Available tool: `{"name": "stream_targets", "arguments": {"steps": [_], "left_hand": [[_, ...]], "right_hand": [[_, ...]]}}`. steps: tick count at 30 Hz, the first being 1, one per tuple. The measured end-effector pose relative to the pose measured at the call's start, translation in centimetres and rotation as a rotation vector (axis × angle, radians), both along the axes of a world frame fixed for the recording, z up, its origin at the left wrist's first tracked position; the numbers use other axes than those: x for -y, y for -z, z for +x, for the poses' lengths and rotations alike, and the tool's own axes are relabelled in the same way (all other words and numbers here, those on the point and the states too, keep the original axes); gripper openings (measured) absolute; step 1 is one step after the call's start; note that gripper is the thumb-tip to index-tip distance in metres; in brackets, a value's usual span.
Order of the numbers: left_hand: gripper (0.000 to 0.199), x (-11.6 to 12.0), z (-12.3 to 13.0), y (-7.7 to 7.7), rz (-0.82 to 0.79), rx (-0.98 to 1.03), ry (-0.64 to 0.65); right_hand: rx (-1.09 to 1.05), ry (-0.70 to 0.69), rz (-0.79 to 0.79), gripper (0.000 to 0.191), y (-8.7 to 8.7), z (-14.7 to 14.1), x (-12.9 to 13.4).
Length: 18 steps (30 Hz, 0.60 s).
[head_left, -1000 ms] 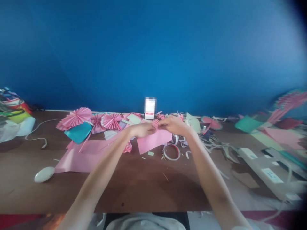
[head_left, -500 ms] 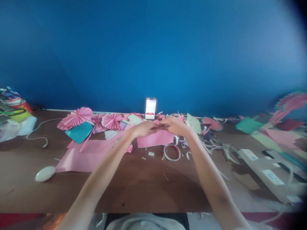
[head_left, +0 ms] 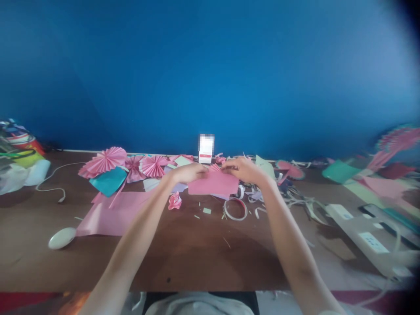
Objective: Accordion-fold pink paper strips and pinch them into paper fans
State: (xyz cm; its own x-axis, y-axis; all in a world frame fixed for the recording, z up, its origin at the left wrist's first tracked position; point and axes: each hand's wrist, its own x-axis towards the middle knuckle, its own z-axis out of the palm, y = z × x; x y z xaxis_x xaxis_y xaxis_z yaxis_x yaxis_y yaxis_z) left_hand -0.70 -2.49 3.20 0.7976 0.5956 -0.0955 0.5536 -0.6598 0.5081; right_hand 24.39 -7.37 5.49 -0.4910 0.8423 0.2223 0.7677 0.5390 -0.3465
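Hands (head_left: 190, 173) (head_left: 244, 169) at both sides of partly pleated pink paper (head_left: 213, 183).

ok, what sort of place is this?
Likely a paper-craft work table: a round, pleated pink paper fan, a flat pink paper sheet at the hands, and small pale paper scraps on the brown tabletop. Home or workshop, can't tell.
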Motion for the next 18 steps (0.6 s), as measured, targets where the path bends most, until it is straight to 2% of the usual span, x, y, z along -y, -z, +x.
{"name": "stream_targets", "arguments": {"steps": [3,7,13,18], "left_hand": [[0.029,-0.1,-0.6,-0.1,-0.067,-0.056,-0.057],[0.031,-0.3,-1.4,-0.2,-0.102,-0.113,-0.121],[0.03,-0.4,-2.0,-0.1,-0.186,-0.108,-0.096],[0.024,0.0,-1.7,-0.6,-0.171,-0.123,0.024]], "right_hand": [[0.02,0.02,-0.01,0.027,0.0,0.6,-0.2],[0.006,0.027,-0.033,0.026,-0.2,0.9,-0.1],[-0.019,0.013,-0.045,0.023,-0.3,0.6,0.0],[-0.037,0.006,-0.046,0.022,-0.3,0.5,0.1]]}}
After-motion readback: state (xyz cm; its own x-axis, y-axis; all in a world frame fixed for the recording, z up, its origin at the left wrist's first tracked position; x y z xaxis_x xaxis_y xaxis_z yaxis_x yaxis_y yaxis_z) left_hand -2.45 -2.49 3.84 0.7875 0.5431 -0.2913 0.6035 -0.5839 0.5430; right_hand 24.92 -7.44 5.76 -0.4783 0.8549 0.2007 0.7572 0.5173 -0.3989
